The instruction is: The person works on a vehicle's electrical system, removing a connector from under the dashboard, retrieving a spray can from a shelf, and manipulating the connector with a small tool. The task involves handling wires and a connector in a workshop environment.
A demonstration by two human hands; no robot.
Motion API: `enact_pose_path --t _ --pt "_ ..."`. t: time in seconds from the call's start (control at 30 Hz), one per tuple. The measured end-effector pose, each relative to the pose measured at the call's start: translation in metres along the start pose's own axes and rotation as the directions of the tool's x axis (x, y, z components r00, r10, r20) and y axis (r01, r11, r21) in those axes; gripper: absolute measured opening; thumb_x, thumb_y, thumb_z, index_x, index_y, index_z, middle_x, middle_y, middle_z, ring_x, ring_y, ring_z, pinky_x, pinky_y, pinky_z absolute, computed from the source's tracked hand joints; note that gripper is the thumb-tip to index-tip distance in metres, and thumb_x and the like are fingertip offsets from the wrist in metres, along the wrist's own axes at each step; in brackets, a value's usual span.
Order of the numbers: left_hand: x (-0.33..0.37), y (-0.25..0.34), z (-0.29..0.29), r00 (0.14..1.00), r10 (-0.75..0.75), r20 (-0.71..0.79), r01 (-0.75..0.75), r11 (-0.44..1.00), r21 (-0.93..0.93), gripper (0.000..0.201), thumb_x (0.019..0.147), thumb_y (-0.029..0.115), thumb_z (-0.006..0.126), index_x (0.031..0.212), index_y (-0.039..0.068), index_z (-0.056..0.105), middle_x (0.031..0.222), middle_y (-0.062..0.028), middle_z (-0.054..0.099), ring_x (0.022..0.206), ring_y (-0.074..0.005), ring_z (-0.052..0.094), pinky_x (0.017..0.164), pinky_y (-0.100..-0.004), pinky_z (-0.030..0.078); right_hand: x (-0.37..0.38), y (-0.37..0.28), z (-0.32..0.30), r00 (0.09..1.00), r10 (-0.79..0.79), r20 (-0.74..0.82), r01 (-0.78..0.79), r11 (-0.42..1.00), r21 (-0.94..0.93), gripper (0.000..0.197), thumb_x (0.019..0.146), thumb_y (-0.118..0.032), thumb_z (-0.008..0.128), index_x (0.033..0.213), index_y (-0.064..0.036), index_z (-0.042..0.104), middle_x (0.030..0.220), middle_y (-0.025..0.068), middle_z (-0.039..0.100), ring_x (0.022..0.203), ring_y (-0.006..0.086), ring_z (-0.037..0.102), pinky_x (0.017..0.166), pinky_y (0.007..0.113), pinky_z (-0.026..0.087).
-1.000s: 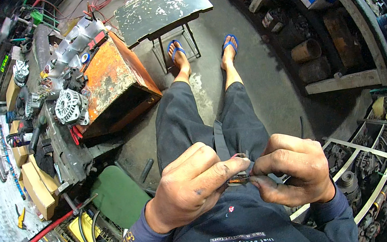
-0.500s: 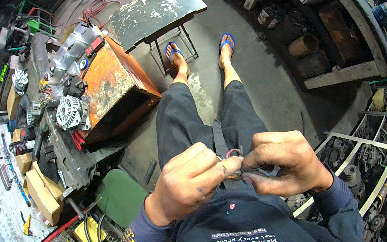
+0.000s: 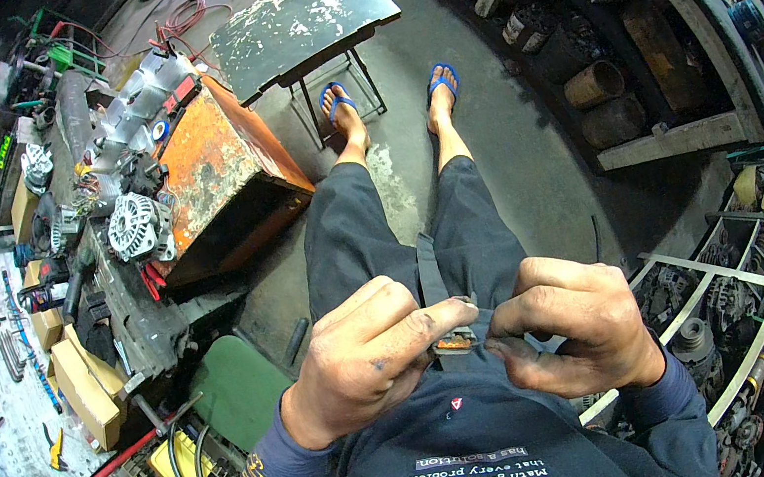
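Both my hands are raised in front of my lap, close together. Between thumb and fingers, my left hand (image 3: pixel 361 357) pinches a small dark metal part with a copper-orange face (image 3: pixel 455 342); most of it is hidden behind the fingers. Just to its right, my right hand (image 3: pixel 570 323) is closed in a pinch, its fingertips slightly apart from the part. Whatever the right fingers hold, if anything, is too small or hidden to name. A dark strap (image 3: pixel 429 271) hangs behind the hands, over my dark trousers.
On the left, a cluttered workbench carries an alternator (image 3: pixel 140 227) beside a rusty orange box (image 3: pixel 225 163). A green seat (image 3: pixel 238 386) stands near my left forearm. Ahead is a worn black folding table (image 3: pixel 308 25). A rack of metal parts (image 3: pixel 713 306) lies at the right.
My hands have drawn a little apart, the right one shifting right. The reddish wire loop seen between them no longer shows, and the part's orange face is more visible.
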State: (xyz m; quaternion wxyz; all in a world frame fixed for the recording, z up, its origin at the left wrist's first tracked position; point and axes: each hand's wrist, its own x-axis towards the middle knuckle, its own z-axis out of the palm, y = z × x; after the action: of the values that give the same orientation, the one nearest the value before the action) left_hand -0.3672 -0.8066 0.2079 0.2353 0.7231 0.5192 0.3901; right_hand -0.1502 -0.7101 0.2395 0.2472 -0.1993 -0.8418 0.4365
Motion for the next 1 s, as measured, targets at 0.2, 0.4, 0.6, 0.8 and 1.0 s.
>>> enact_pose_path --t 0.2,0.4,0.6,0.8,1.0 --pt "0.002 0.002 -0.004 1.0 0.013 0.015 -0.013 1.0 0.01 0.042 0.061 0.003 0.08 0.103 0.008 0.081 0.073 -0.0034 0.061 0.065 -0.021 0.063 0.059 -0.0323 0.05 0.003 -0.001 -0.003 1.0 -0.02 0.019 0.021 1.0 -0.013 0.024 0.064 0.001 0.082 0.085 -0.004 0.072 0.07 0.0051 0.058 0.054 0.0156 0.06 0.046 0.03 0.046" --pt "0.0 0.001 -0.005 0.999 0.036 0.03 -0.035 0.999 -0.039 0.048 0.066 -0.003 0.076 0.113 0.007 0.075 0.072 -0.0058 0.048 0.066 -0.0252 0.055 0.06 -0.0373 0.047 0.005 -0.001 -0.004 0.998 -0.033 0.044 0.033 0.999 0.003 0.027 0.063 0.001 0.083 0.087 -0.0046 0.072 0.072 0.0055 0.057 0.055 0.0171 0.061 0.048 0.031 0.047" --pt "0.002 0.004 -0.004 1.0 -0.004 0.028 0.003 0.999 0.041 0.038 0.064 0.002 0.081 0.102 0.008 0.081 0.072 -0.004 0.062 0.065 -0.0208 0.064 0.059 -0.0323 0.05 0.003 -0.001 -0.011 0.985 -0.072 0.159 0.081 0.995 -0.054 0.04 0.066 -0.012 0.085 0.1 -0.0047 0.064 0.085 0.0096 0.054 0.064 0.0294 0.063 0.056 0.04 0.053" --pt "0.003 0.001 -0.007 0.998 0.03 0.052 -0.028 0.999 -0.037 0.053 0.064 -0.002 0.076 0.116 0.006 0.075 0.074 -0.0058 0.052 0.067 -0.0254 0.056 0.061 -0.0367 0.047 0.004 0.002 -0.011 0.986 -0.099 0.136 0.105 0.994 -0.031 0.04 0.066 -0.011 0.084 0.1 -0.0042 0.064 0.086 0.0098 0.053 0.063 0.0297 0.063 0.055 0.04 0.053" --pt "0.006 0.002 -0.007 0.997 0.047 0.058 -0.045 0.998 -0.051 0.054 0.063 -0.001 0.077 0.116 0.005 0.075 0.073 -0.0064 0.052 0.066 -0.0257 0.055 0.061 -0.0374 0.047 0.006 0.006 -0.014 0.981 -0.086 0.172 0.082 0.996 0.031 0.036 0.071 -0.008 0.082 0.103 -0.0034 0.066 0.086 0.0105 0.055 0.066 0.0307 0.063 0.057 0.041 0.053"
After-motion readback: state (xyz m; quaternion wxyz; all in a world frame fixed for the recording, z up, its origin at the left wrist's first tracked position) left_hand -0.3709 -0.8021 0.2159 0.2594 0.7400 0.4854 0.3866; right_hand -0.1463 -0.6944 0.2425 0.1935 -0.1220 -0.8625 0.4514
